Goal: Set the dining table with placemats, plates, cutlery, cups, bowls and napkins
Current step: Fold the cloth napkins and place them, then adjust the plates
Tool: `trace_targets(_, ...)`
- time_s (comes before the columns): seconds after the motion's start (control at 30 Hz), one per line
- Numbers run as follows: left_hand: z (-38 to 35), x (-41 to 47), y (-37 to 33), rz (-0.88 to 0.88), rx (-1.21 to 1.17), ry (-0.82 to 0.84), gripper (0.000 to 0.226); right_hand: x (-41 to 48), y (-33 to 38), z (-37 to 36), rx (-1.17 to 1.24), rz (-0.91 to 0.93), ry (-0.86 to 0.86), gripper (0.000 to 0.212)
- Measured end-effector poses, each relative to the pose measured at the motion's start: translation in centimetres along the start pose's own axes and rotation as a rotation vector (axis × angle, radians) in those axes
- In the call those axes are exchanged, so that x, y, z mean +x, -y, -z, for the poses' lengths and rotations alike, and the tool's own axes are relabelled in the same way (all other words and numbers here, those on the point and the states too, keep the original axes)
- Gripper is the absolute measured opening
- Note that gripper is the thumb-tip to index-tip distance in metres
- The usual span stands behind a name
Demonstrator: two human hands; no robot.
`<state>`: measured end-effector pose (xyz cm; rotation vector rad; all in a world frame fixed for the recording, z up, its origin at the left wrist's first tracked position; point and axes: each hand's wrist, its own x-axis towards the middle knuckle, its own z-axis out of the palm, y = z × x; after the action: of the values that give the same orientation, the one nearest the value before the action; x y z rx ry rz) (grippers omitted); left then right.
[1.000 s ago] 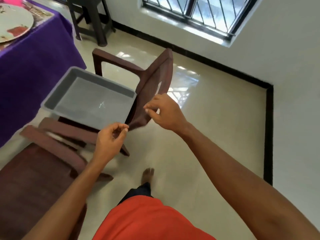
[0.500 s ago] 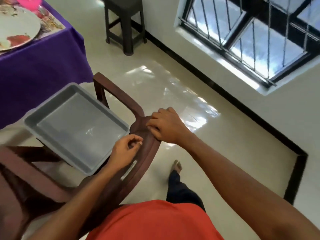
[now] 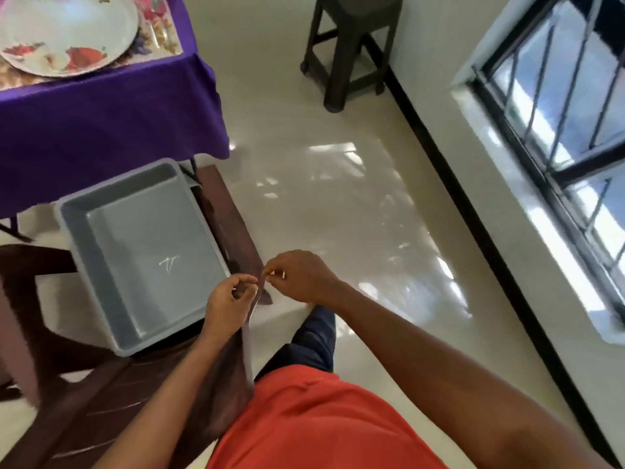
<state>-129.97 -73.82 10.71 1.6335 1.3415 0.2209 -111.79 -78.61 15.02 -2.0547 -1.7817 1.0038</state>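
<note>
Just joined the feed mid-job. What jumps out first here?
The grey tray, with nothing visible in it, sits on a brown chair at centre left. The left hand grips the top of the chair's backrest, and the right hand is curled just beside it. At top left, a purple-clothed table carries a plate on a placemat.

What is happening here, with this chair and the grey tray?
A person stands behind a brown chair and pinches the top of its backrest with the left hand; the right hand seems to do the same. A grey tray, with nothing in it, lies on the seat. On the purple table a plate is already set.
</note>
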Motion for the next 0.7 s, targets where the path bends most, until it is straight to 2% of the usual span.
trace_targets(0.1,-2.1,4.5,-0.1,0.074,-0.025,-0.082,0.013,4.7,-2.9,2.7,0.01,0.038,0.087,0.024)
trace_targets(0.2,-3.0,9.1,-0.9,0.212,-0.08,-0.095,0.013,9.7,-5.3,5.9,0.008,0.071,0.133,0.022)
trace_targets(0.37,-1.5,16.4,-4.7,0.368,-0.212,-0.185,0.016,19.1,-7.3,12.8,0.024,0.126,0.201,0.021)
trace_targets(0.47,0.6,21.1,-8.3,0.336,-0.206,-0.289,0.017,25.5,-7.6,16.7,0.032,0.167,0.196,0.019)
trace_targets(0.6,3.6,28.2,-11.5,0.288,-0.224,-0.458,0.02,35.2,-8.1,20.7,0.071,0.28,0.091,0.016)
trace_targets(0.7,6.1,33.0,-15.3,0.365,-0.303,-0.579,0.02,42.7,-7.5,24.0,0.077,0.346,0.099,0.014)
